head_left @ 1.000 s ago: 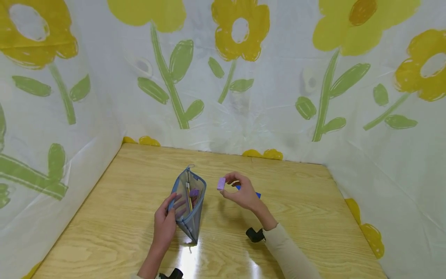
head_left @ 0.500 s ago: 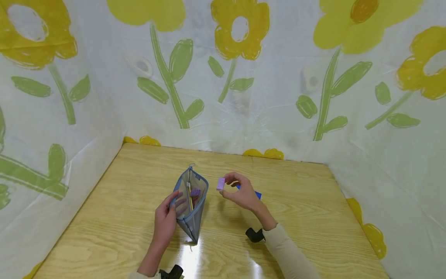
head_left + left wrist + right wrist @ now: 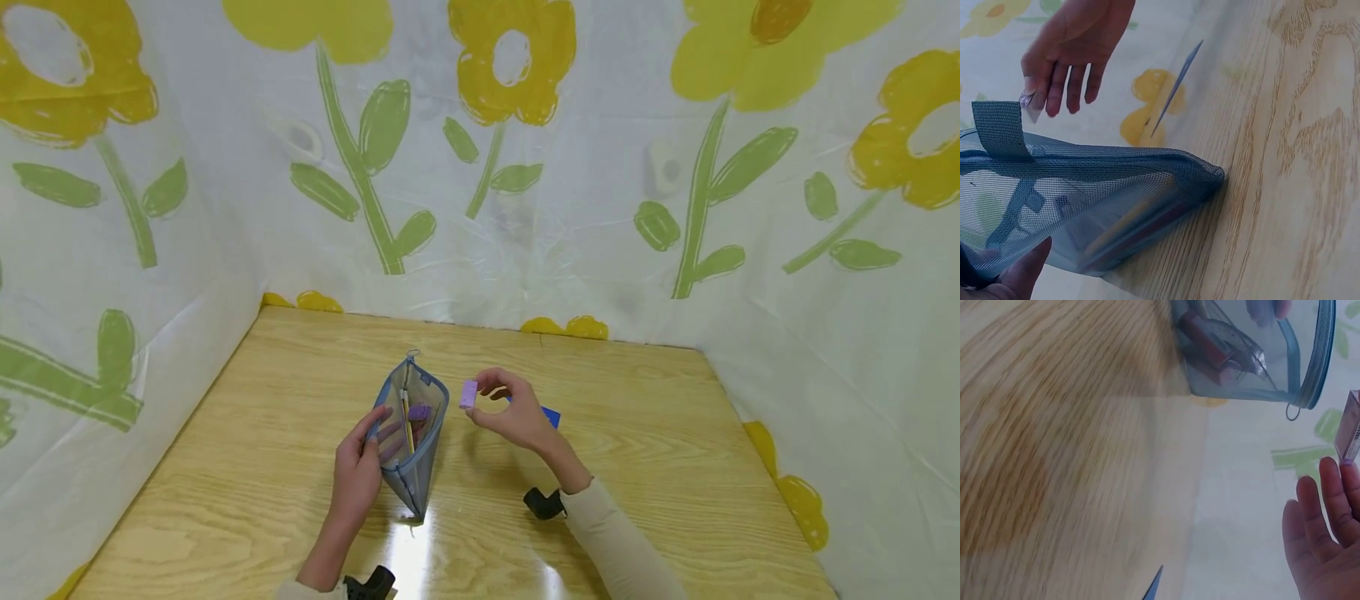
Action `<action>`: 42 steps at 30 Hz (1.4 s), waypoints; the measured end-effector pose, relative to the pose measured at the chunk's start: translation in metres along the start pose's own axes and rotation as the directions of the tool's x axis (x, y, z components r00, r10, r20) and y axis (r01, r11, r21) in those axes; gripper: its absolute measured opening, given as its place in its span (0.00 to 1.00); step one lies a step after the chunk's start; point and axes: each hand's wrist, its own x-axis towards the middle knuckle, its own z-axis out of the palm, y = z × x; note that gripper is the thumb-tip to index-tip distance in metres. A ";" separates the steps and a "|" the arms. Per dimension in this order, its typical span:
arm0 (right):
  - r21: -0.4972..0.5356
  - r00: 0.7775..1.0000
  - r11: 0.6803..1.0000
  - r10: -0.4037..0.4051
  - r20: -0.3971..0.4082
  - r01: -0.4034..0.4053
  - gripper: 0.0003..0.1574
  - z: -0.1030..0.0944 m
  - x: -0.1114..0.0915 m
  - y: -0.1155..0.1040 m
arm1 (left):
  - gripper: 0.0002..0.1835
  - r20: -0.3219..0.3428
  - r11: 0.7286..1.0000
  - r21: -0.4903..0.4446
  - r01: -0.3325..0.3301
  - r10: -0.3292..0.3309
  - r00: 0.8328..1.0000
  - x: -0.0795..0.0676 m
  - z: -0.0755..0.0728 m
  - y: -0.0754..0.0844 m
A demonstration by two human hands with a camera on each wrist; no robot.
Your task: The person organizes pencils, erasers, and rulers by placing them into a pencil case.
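Observation:
My left hand [image 3: 356, 475] grips the left rim of a grey-blue mesh pencil case [image 3: 427, 467], thumb outside and fingers showing through the mesh. The case stands with its zip mouth spread apart. Inside are a pencil [image 3: 408, 429] and a purple thing [image 3: 420, 412]; a reddish-brown bar [image 3: 1205, 339] shows through the wall in the right wrist view. To the right of the mouth, my right hand [image 3: 519, 417] pinches a small purple eraser [image 3: 468, 394] between thumb and fingers, above the table. Printed bars show on its side in the right wrist view.
A flat blue thing [image 3: 551, 417] lies on the wooden table [image 3: 630, 467], partly hidden behind the right hand; the left wrist view shows it edge-on. White flower-printed sheets [image 3: 570, 250] wall the table at the back and both sides.
The right hand and the eraser have shifted slightly left, toward the pencil case. The left hand keeps its grip on the case, which has barely moved.

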 end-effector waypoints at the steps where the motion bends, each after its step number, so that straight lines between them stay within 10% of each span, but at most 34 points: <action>1: 0.001 1.000 1.000 -0.002 -0.002 0.002 0.22 0.000 0.000 0.000 | 0.27 -0.002 1.000 0.002 0.000 0.000 1.000 0.000 0.000 0.000; 42: -0.099 0.986 0.985 -0.130 0.103 0.141 0.23 0.031 0.029 0.020 | 0.27 0.003 0.999 0.032 -0.006 0.006 1.000 0.004 0.010 0.000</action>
